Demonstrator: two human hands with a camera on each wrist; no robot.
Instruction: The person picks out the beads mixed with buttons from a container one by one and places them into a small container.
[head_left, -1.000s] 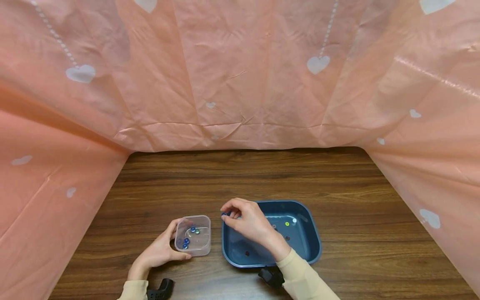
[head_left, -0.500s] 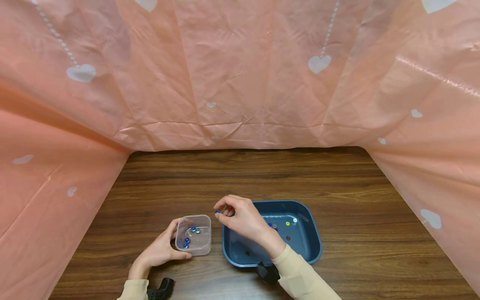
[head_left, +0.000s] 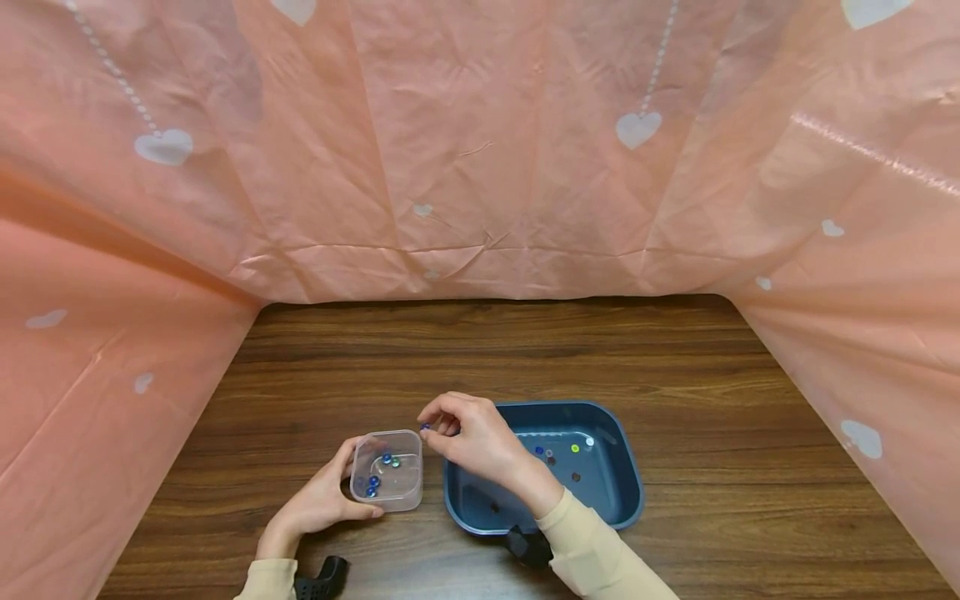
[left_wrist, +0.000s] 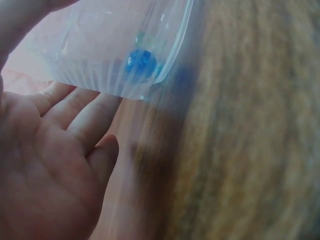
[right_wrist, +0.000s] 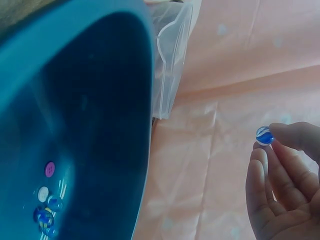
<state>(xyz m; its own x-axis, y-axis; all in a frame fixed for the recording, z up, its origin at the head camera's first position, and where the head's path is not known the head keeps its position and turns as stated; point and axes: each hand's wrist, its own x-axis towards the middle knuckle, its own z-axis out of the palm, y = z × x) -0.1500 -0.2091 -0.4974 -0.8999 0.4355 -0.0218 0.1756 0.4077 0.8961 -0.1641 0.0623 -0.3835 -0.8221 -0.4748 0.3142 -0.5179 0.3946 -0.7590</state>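
right hand [head_left: 480, 442] fingers [right_wrist: 292, 135] pinch round glassy blue marble [right_wrist: 264, 135] at tips, above clear plastic box [head_left: 387, 470] edge | left hand [head_left: 318, 504] fingers curled around ribbed box on wooden tabletop [head_left: 487, 350] | smooth blue tray [head_left: 626, 483] beside

A dark wooden table [head_left: 480, 358] — walled on three sides by creased pink sheeting [head_left: 480, 150] printed with white hearts.
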